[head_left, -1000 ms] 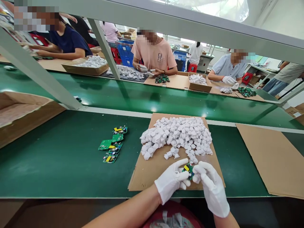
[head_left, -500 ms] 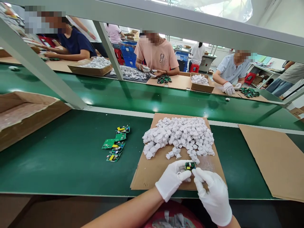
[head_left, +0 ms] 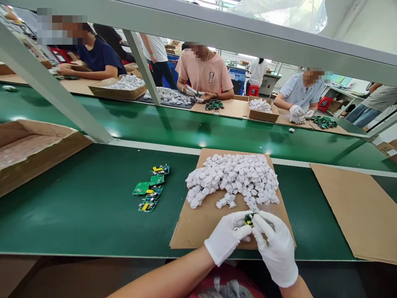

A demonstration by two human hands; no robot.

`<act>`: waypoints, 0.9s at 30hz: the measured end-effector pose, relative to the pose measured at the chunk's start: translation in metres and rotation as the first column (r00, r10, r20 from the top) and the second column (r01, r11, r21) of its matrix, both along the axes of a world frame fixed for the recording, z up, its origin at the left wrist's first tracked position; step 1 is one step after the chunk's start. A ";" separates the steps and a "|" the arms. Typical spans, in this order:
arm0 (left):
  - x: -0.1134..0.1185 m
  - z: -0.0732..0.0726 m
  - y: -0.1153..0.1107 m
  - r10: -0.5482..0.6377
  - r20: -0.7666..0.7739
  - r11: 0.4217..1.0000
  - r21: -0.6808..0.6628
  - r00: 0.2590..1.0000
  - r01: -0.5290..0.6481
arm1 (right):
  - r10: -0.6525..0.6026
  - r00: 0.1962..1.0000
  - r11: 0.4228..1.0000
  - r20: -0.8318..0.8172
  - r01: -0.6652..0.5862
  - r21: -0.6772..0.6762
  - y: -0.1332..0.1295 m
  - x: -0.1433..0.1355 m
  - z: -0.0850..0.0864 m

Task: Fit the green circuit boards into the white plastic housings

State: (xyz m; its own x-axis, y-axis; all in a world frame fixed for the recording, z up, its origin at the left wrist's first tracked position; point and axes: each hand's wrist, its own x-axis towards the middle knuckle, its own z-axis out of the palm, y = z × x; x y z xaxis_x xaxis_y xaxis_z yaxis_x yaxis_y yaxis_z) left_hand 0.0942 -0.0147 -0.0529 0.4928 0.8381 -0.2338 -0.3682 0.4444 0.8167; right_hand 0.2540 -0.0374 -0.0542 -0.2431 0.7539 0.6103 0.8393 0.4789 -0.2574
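Left hand (head_left: 223, 236), gloved, holding a circuit board (head_left: 248, 219) above a cardboard sheet (head_left: 198, 225); right hand (head_left: 277, 246) apparently touching the board, though the contact is partly obscured. Beyond, heaped white pieces (head_left: 232, 176); at left, further boards (head_left: 148, 205).

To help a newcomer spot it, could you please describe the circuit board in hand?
On the near green table, find the white pile on cardboard. Nearer the camera, between gloved left hand and right hand, is the circuit board; unlike the boards lying leftward, it's held.
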 end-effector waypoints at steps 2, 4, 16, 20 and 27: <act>-0.002 0.002 0.001 -0.024 0.007 0.999 -0.043 1.000 0.024 | 0.064 0.997 0.996 -0.032 -0.066 -0.063 0.001 0.000 0.000; -0.003 0.005 0.002 -0.049 0.012 0.997 -0.060 0.999 0.049 | 0.078 0.994 0.992 -0.074 -0.085 -0.093 0.002 0.000 -0.001; -0.005 0.004 0.004 -0.052 0.008 0.983 -0.174 0.999 0.052 | 0.091 0.903 0.884 -0.420 -0.268 -0.384 0.002 -0.002 0.005; 0.000 0.010 0.000 -0.036 0.065 0.980 -0.192 0.997 0.048 | 0.123 0.938 0.960 -0.324 -0.195 -0.199 0.003 -0.009 -0.007; 0.010 0.009 0.001 0.040 -0.032 0.999 -0.007 0.999 -0.040 | 0.120 0.977 0.993 -0.178 -0.121 0.005 0.001 -0.018 -0.015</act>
State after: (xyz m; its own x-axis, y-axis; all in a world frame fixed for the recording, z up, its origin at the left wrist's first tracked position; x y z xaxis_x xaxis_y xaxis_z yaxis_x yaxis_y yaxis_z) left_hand 0.1042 -0.0134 -0.0437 0.4510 0.8552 -0.2555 -0.3596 0.4361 0.8249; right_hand 0.2360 -0.0365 -0.0695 -0.2208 0.7297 0.6472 0.7163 0.5717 -0.4001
